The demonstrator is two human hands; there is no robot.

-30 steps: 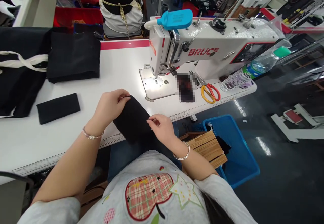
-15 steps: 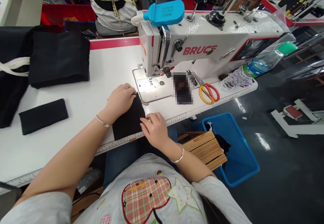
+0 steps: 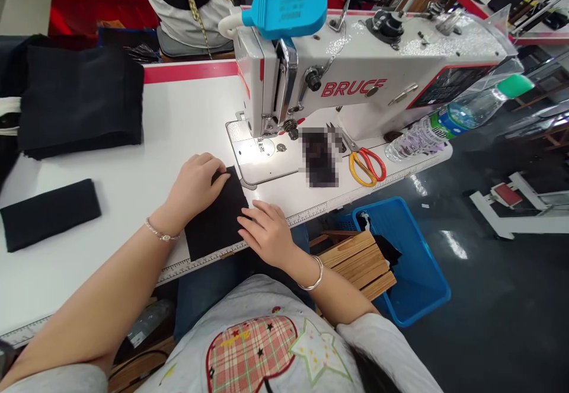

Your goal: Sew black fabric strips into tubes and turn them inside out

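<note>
A black fabric piece [image 3: 213, 227] lies flat on the white sewing table, its lower edge along the ruler strip at the front. My left hand [image 3: 200, 185] is closed at its upper left edge, with thumb and fingers on the cloth; the fingertips are partly hidden. My right hand [image 3: 269, 236] rests at the piece's right edge, fingers apart and tips touching the cloth. Just beyond the fabric is the sewing machine [image 3: 355, 67], its metal needle plate [image 3: 249, 165] close to the fabric's upper right corner.
A folded black strip [image 3: 51, 212] and a black fabric stack [image 3: 82, 99] lie at left. Scissors [image 3: 368, 166] and a plastic bottle [image 3: 462, 117] are under and beside the machine arm. A blue bin [image 3: 420, 262] stands on the floor at right. Another person [image 3: 186, 13] sits behind the table.
The view has shifted slightly, so the table things appear farther left. My right hand's fingers have spread out on the fabric's edge. My left hand stays at the upper edge.
</note>
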